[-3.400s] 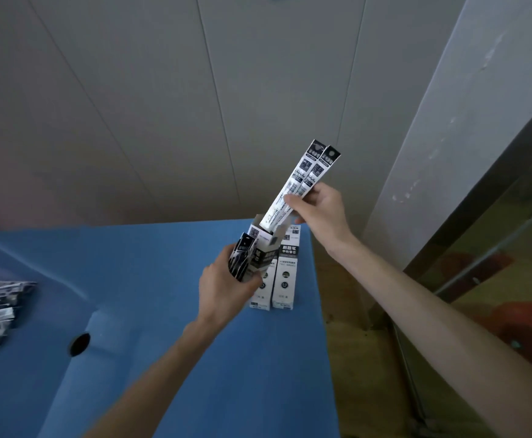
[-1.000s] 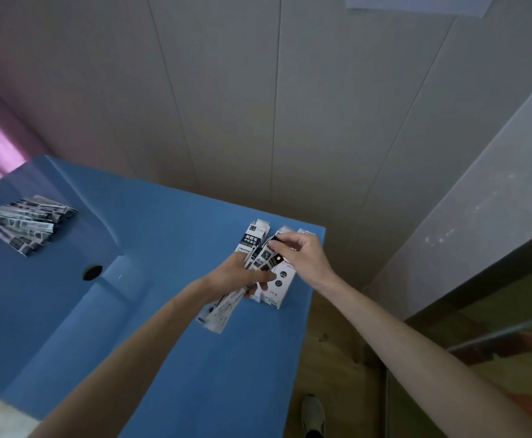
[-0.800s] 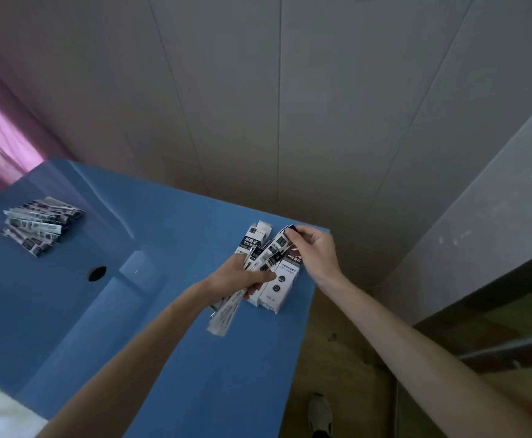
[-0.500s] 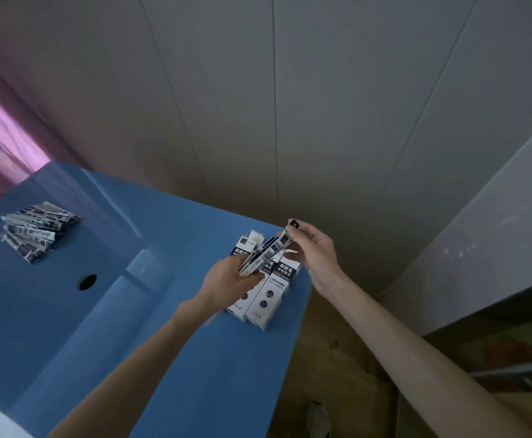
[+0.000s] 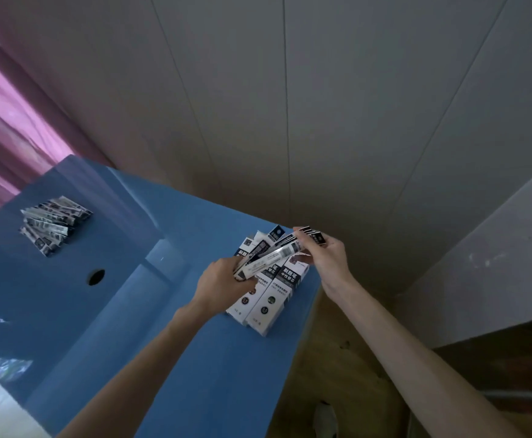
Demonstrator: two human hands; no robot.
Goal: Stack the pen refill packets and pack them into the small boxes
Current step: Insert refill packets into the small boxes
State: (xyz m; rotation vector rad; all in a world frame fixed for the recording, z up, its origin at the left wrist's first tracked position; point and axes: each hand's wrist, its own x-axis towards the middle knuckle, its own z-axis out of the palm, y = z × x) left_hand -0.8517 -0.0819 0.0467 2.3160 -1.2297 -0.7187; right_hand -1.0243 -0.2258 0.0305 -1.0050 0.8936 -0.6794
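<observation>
A bundle of long black-and-white pen refill packets [image 5: 272, 259] is held level above the table's right corner. My left hand [image 5: 223, 284] grips its near end and my right hand [image 5: 324, 254] pinches its far end. Under the bundle, small white-and-black boxes [image 5: 272, 303] lie side by side on the blue table [image 5: 170, 358], one with its end flap up. A loose pile of more refill packets [image 5: 53, 224] lies at the far left of the table.
A round hole [image 5: 96, 276] sits in the table left of my left arm. The table's right edge drops to a wooden floor [image 5: 337, 368]. A grey panelled wall stands behind, a pink curtain [image 5: 2, 128] hangs at the left.
The packets were upright in a box held by my left hand; since then both hands lowered them and turned them level over the lying boxes. My view swung left and down.
</observation>
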